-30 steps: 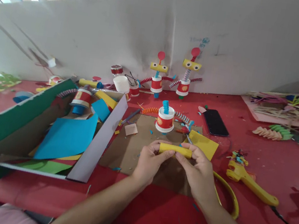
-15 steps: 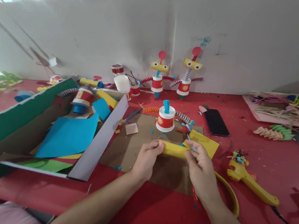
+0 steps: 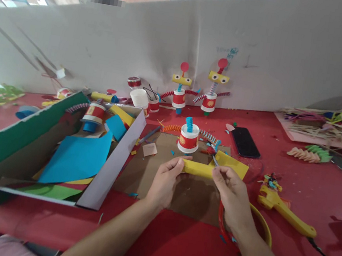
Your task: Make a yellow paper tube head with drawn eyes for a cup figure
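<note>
My left hand point(image 3: 164, 182) is closed on the left end of a yellow paper roll point(image 3: 197, 168), held level just above a brown cardboard sheet point(image 3: 146, 176). My right hand point(image 3: 234, 196) is closed at the roll's right end. It grips red-handled scissors point(image 3: 220, 218), whose metal tip pokes up by the roll. Just beyond the roll stands a red and white paper-cup figure point(image 3: 188, 138) with a blue coil on top and spring arms.
Two finished cup robots point(image 3: 179, 91) point(image 3: 212, 92) stand against the white partition. A black phone point(image 3: 245, 141), a yellow sheet point(image 3: 233, 164), a yellow glue gun point(image 3: 286, 210) and a yellow hoop point(image 3: 264, 228) lie to the right. An open box point(image 3: 108, 170) of coloured paper sits left.
The roll has shifted a little farther from me. My right hand changed its grip at the roll's right end, and the red-handled scissors now show under that hand.
</note>
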A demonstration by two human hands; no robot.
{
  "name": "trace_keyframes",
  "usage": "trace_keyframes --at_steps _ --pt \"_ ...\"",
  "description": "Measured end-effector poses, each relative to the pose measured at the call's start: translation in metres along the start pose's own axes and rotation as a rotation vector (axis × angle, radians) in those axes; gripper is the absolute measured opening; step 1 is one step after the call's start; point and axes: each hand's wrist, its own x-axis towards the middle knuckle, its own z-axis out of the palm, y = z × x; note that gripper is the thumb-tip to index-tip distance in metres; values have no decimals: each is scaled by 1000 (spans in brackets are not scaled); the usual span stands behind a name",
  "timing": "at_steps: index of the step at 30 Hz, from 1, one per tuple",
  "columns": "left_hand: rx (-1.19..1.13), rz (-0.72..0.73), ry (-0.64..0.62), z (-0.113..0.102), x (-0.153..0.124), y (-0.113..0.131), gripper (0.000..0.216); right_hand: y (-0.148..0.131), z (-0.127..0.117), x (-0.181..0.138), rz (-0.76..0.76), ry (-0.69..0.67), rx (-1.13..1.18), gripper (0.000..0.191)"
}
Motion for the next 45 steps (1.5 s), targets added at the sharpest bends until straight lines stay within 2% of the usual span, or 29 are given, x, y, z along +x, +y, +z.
trace_keyframes --at_steps 2,8,15,19,25,30,33,35,38,40,43,45 --pt "18 24 -35 1 -2 -2 31 2 3 -1 32 -55 -16 32" --pt "82 39 -109 1 -6 -9 23 4 8 -4 64 -63 32 29" --pt "63 24 -44 0 -2 -7 32 -3 4 -6 -47 -100 -88 27" --pt "10 -33 -44 -1 -1 1 42 0 2 -5 -31 -74 -144 32" --pt "-20 -43 -44 -1 0 4 41 3 0 -2 -20 19 -116 30" --pt "-31 3 -35 1 -2 7 36 -2 -2 -3 -111 198 -9 21" --pt "-46 -2 -25 3 -3 10 33 -5 -3 -4 -83 235 -41 24" --pt "-62 -9 -19 4 -4 10 32 -6 -2 -5 -58 233 -49 31" --pt "-75 8 -1 4 -3 8 31 -3 0 -4 -52 229 93 32" --pt "-79 23 -3 4 -2 5 30 0 0 -3 -57 172 150 31" --pt "-75 -10 -20 3 -1 3 31 3 0 -3 -66 55 56 25" --pt "-63 -41 -21 2 -1 2 32 4 0 -2 -63 34 -14 23"
